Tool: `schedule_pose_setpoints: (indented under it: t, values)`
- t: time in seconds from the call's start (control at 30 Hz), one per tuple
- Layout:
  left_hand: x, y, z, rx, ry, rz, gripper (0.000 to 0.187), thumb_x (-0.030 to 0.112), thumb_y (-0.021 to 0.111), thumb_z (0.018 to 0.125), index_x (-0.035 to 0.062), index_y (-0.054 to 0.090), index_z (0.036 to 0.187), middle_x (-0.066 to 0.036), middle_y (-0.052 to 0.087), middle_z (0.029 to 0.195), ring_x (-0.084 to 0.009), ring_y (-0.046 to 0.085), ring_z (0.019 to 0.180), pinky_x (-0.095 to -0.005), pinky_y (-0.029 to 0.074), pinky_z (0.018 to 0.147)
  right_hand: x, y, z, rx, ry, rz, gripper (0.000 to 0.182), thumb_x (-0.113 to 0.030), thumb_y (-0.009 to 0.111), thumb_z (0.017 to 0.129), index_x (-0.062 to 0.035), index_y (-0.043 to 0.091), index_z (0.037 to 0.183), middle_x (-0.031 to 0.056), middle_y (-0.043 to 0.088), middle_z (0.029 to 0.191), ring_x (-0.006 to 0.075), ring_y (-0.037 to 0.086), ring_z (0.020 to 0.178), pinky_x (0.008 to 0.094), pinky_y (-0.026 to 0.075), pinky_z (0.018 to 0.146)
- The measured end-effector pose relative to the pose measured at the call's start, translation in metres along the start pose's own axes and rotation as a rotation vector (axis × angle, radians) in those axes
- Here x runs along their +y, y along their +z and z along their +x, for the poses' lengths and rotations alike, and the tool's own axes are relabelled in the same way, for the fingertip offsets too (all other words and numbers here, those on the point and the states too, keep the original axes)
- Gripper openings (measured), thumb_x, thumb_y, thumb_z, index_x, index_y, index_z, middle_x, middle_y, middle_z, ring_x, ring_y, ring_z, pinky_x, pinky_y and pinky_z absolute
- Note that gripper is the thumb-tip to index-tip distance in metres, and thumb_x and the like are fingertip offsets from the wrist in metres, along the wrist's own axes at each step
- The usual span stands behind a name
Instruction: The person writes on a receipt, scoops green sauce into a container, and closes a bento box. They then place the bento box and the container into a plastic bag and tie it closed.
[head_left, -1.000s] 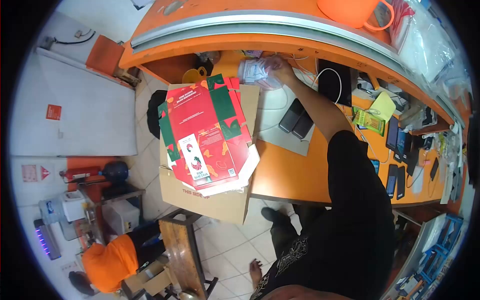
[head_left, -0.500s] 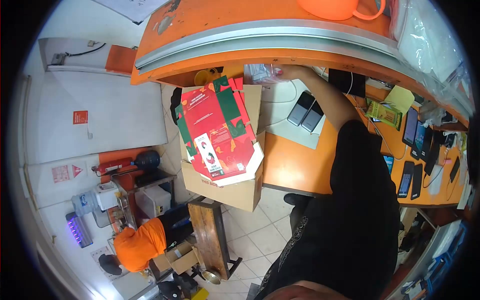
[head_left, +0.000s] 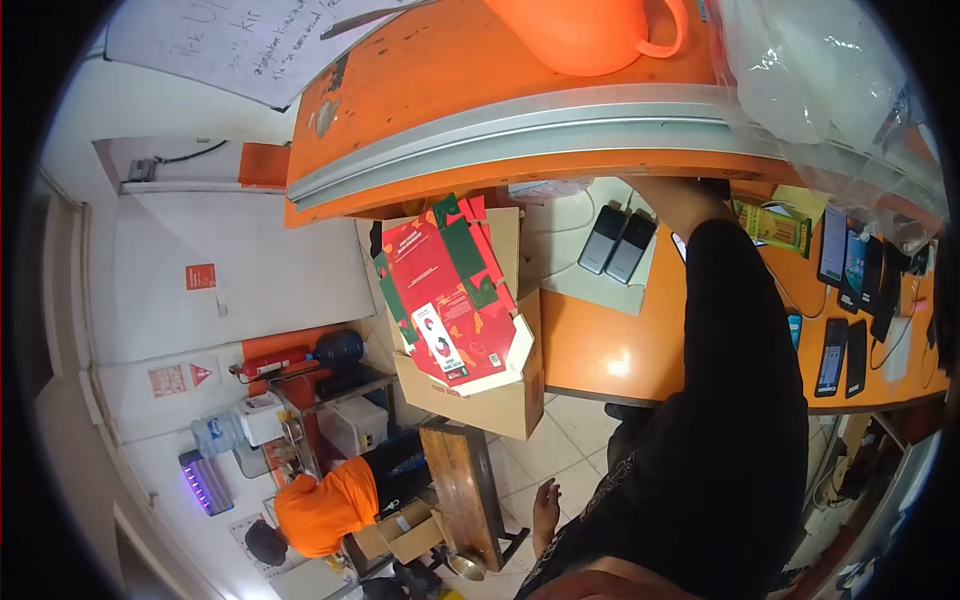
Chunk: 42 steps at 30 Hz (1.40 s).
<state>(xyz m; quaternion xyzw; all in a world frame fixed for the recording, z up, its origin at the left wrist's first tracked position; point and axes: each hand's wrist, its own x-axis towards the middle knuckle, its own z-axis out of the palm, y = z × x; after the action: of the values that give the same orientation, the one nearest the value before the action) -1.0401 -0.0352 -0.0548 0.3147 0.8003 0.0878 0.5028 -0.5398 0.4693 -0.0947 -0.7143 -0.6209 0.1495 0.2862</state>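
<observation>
My right forearm [head_left: 682,203] reaches under the orange shelf [head_left: 420,185], whose edge hides the hand. A clear plastic bag [head_left: 545,188] shows partly beneath that edge, left of the forearm; whether my hand touches it is hidden. Two dark power banks [head_left: 616,245], one with a cable, lie side by side on a pale sheet [head_left: 560,245] just below the forearm. My left hand [head_left: 545,505] hangs low beside my body above the tiled floor, fingers loosely extended with nothing in them. Red and green printed carton sheets [head_left: 430,280] rest on a brown cardboard box [head_left: 475,405].
An orange mug [head_left: 590,30] stands on the shelf above. Several phones [head_left: 832,355] and cables cover the desk's right side, near a yellow-green packet [head_left: 775,228]. A wooden bench [head_left: 460,490] stands at lower left, with a person in orange [head_left: 330,505] beyond it.
The view has tilted, so the shelf sits lower. My right hand, seen before by the plastic bag, is now hidden under the shelf. My left hand has come into view.
</observation>
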Motion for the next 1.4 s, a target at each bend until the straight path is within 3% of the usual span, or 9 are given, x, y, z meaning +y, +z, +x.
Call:
schedule_pose_setpoints:
  t: [0.3, 0.37, 0.5, 0.57, 0.8, 0.97, 1.03, 1.17, 1.4]
  values:
    - [0.211, 0.036, 0.017, -0.363, 0.595, 0.105, 0.03, 0.017, 0.052, 0.1, 0.0015, 0.055, 0.125, -0.012, 0.06, 0.124, -0.0183, 0.055, 0.114, -0.0326, 0.043, 0.098, 0.014, -0.03, -0.042, 0.144, 0.072, 0.027, 0.05, -0.023, 0.07, 0.08, -0.0068, 0.056, 0.125, 0.018, 0.056, 0.127, 0.0358, 0.054, 0.116, 0.0449, 0.044, 0.096]
    - [0.262, 0.06, 0.034, -0.113, 1.041, 0.56, 0.028, 0.014, 0.058, 0.096, 0.0011, 0.058, 0.12, -0.014, 0.062, 0.12, -0.0212, 0.058, 0.114, -0.034, 0.044, 0.097, 0.016, -0.035, -0.057, 0.332, 0.078, -0.01, 0.05, -0.024, 0.07, 0.08, -0.0068, 0.055, 0.125, 0.0181, 0.056, 0.127, 0.036, 0.054, 0.116, 0.0451, 0.044, 0.097]
    - [0.397, 0.125, 0.014, -0.09, 1.096, 0.345, 0.029, 0.016, 0.062, 0.091, 0.0004, 0.059, 0.116, -0.018, 0.064, 0.11, -0.0318, 0.06, 0.107, -0.0379, 0.046, 0.091, 0.0, -0.053, -0.078, 0.15, -0.024, 0.014, 0.051, -0.027, 0.07, 0.081, -0.0067, 0.055, 0.126, 0.0184, 0.054, 0.129, 0.0356, 0.051, 0.121, 0.0461, 0.041, 0.101]
    - [0.41, 0.156, 0.064, -0.126, 1.259, 0.329, 0.029, 0.016, 0.063, 0.09, 0.0015, 0.06, 0.115, -0.019, 0.063, 0.112, -0.0363, 0.06, 0.104, -0.0391, 0.047, 0.09, -0.007, -0.06, -0.073, -0.292, -0.078, -0.064, 0.05, -0.022, 0.067, 0.083, -0.007, 0.053, 0.129, 0.0188, 0.052, 0.132, 0.0343, 0.046, 0.127, 0.0449, 0.037, 0.106]
    - [0.428, 0.172, 0.102, -0.191, 1.161, 0.272, 0.032, 0.015, 0.067, 0.087, 0.0012, 0.06, 0.115, -0.018, 0.066, 0.106, -0.0295, 0.065, 0.096, -0.0374, 0.051, 0.083, 0.028, -0.07, -0.057, 0.077, 0.129, 0.061, 0.038, -0.028, 0.043, 0.098, -0.0116, 0.051, 0.131, 0.0182, 0.047, 0.139, 0.0324, 0.045, 0.129, 0.0439, 0.037, 0.106]
    - [0.474, 0.196, 0.096, 0.056, 1.443, 0.228, 0.047, 0.022, 0.07, 0.085, 0.0023, 0.056, 0.126, -0.02, 0.062, 0.12, -0.0313, 0.061, 0.108, -0.0384, 0.051, 0.083, 0.049, -0.089, -0.079, 0.028, 0.067, 0.004, 0.041, -0.033, 0.052, 0.096, -0.0064, 0.054, 0.128, 0.0137, 0.061, 0.124, 0.032, 0.059, 0.11, 0.0405, 0.047, 0.095]
    - [0.494, 0.199, 0.08, 0.179, 1.613, 0.246, 0.045, 0.023, 0.072, 0.084, 0.0009, 0.06, 0.122, -0.019, 0.066, 0.11, -0.0294, 0.065, 0.096, -0.0367, 0.051, 0.08, 0.028, -0.092, -0.099, -0.037, -0.002, 0.478, 0.038, -0.024, 0.056, 0.095, -0.0046, 0.054, 0.127, 0.0114, 0.064, 0.118, 0.027, 0.063, 0.105, 0.0366, 0.049, 0.091]
    - [0.485, 0.178, 0.041, 0.09, 1.384, 0.289, 0.029, 0.023, 0.069, 0.087, -0.0016, 0.069, 0.102, -0.021, 0.069, 0.089, -0.0322, 0.069, 0.08, -0.0364, 0.052, 0.073, -0.039, -0.142, -0.134, -0.063, -0.188, 0.69, 0.037, -0.005, 0.063, 0.087, -0.0056, 0.059, 0.124, 0.0143, 0.067, 0.109, 0.0218, 0.065, 0.101, 0.0361, 0.051, 0.087]
    - [0.426, 0.136, 0.063, -0.481, 0.959, 0.003, 0.018, 0.014, 0.063, 0.094, -0.0033, 0.067, 0.094, -0.004, 0.067, 0.084, -0.0107, 0.061, 0.075, -0.0249, 0.05, 0.07, -0.052, -0.125, -0.184, -0.187, -0.241, 0.768, 0.037, -0.004, 0.062, 0.086, -0.0035, 0.056, 0.122, 0.0143, 0.067, 0.095, 0.0242, 0.065, 0.089, 0.0365, 0.049, 0.08]
